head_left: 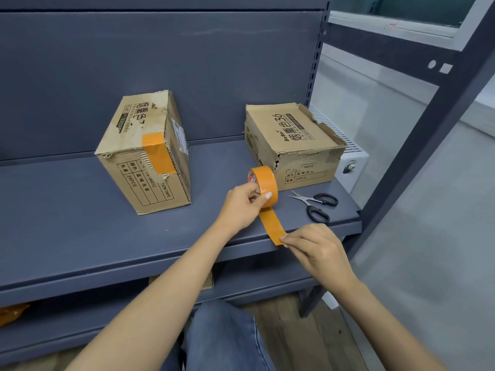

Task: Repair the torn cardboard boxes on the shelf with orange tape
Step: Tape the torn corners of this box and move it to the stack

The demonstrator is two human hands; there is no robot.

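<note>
the left hand [242, 206] curls its fingers around the round roll of orange tape [263, 183], thumb pressed on the outer face, while the right hand [316, 246] pinches the loose end of the pulled-out orange strip [272, 226] between thumb and fingertips, just above the front edge of the dark grey metal shelf [80, 223]. the taller brown cardboard box on the left [146, 151] already carries an orange patch across its upper front edge; the lower brown cardboard box on the right [293, 141], just behind the roll, shows a ragged tear along its front top edge and no tape. likely trouble from here: the hanging strip could twist and stick to itself or to the shelf lip, since it is held slack and close to the metal; too short a pull would leave the long tear only part covered; and the crushed, uneven cardboard may let the tape wrinkle or lift. black-handled scissors [317, 204] lie open on the shelf to the right of the roll. behind stands a grey back panel, a slotted upright post, a white radiator and pale wall; wooden flooring shows below.
</note>
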